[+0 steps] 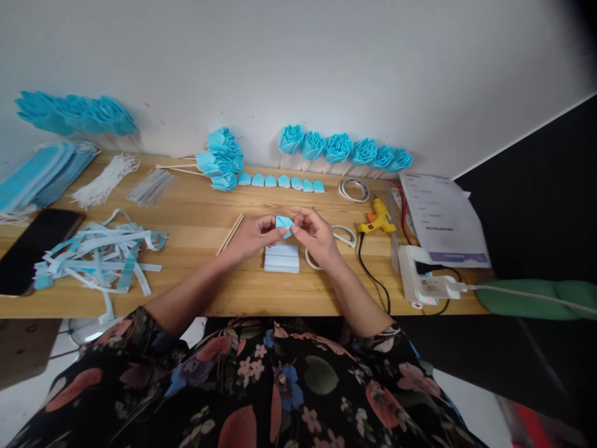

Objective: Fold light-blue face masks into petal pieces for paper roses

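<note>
Between my two hands, over the middle of the table, is a small folded blue piece of mask fabric [283,223]. My left hand [257,236] pinches its left side with thumb and fingers. On its right edge, my right hand [313,233] is closed the same way. Just below lies a stack of pale folded fabric pieces [282,259]. Thin wooden sticks [230,234] rest left of my left hand. White-handled scissors [344,236] lie partly under my right hand. Behind the hands runs a row of folded blue petals [283,181].
Blue fabric roses [338,148] lean along the wall, and more [220,158] lie on the table. A yellow glue gun [379,218], tape roll [353,190] and power strip [415,277] stand right. Cut strips [100,252], a phone [40,249] and blue masks [51,174] lie left.
</note>
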`<state>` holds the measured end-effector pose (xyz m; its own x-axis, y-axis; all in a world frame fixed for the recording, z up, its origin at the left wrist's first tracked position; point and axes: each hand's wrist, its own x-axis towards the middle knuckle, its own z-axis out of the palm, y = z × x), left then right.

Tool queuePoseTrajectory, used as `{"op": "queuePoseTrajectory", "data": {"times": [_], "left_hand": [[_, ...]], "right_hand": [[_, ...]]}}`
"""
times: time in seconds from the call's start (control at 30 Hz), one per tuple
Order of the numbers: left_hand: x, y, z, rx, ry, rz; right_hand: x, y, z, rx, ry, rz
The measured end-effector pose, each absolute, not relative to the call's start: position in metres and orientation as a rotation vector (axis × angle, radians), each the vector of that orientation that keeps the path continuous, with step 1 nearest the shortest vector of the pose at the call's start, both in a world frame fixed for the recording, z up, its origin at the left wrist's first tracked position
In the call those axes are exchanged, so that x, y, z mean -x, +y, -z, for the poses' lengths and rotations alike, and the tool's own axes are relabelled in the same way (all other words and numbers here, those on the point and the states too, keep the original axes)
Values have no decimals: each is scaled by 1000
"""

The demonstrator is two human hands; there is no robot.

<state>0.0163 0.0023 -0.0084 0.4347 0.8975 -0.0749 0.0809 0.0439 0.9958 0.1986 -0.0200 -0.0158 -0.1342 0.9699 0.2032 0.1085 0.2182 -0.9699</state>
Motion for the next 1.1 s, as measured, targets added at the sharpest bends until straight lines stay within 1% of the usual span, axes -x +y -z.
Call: {"op": "queuePoseTrajectory", "data": {"times": [0.27,0.47,0.57,0.7,0.8,0.9,1.1], "left_hand": [[-18,3,9,-1397,940,-808],[-16,4,14,-1371,957,-860],[-14,6,17,-1333,988,-907],[-13,6,16,-1292,1037,-958],[-14,5,16,-1279,1038,-989],[-14,5,16,-1245,1017,-1039],[-14,6,16,-1158,985,-1075]], "right_hand": [[-204,-17,23,1075,-1483,-1182],[-205,-16,24,1082,-1553,-1131],[-217,-10,18,1145,-1528,-1002],[-252,2,15,1348,-1337,-680],[-272,6,20,1533,-1368,-532],[-276,4,26,1667,-1545,-481],[-265,1,26,1740,-1843,-546]]}}
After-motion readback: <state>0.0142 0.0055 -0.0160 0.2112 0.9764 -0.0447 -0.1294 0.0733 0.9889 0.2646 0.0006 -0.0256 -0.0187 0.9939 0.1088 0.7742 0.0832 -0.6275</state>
